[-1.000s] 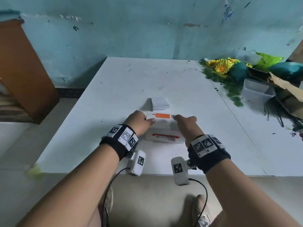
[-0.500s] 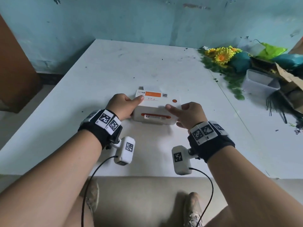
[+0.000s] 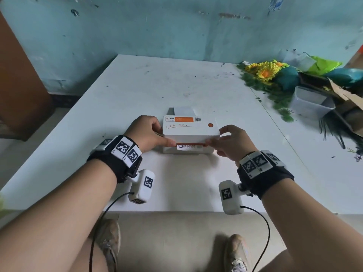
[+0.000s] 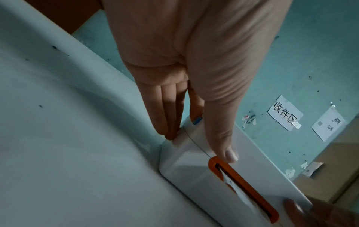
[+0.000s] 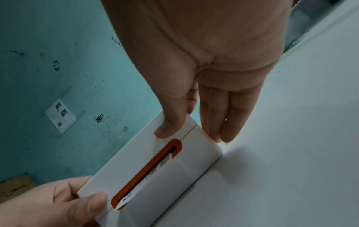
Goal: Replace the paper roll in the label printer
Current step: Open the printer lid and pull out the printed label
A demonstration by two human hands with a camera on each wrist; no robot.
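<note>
The label printer sits at the near middle of the bench. The left hand and right hand each clamp an end, thumbs beside the orange slot. Lifting the lid evenly should keep it from jamming.

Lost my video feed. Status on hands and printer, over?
Left hand and right hand grip label printer by its ends. Lid down, label showing in orange slot. Nothing in the way.

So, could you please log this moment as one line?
label printer on table | left hand grips left end | right hand grips right end | lid down
</note>
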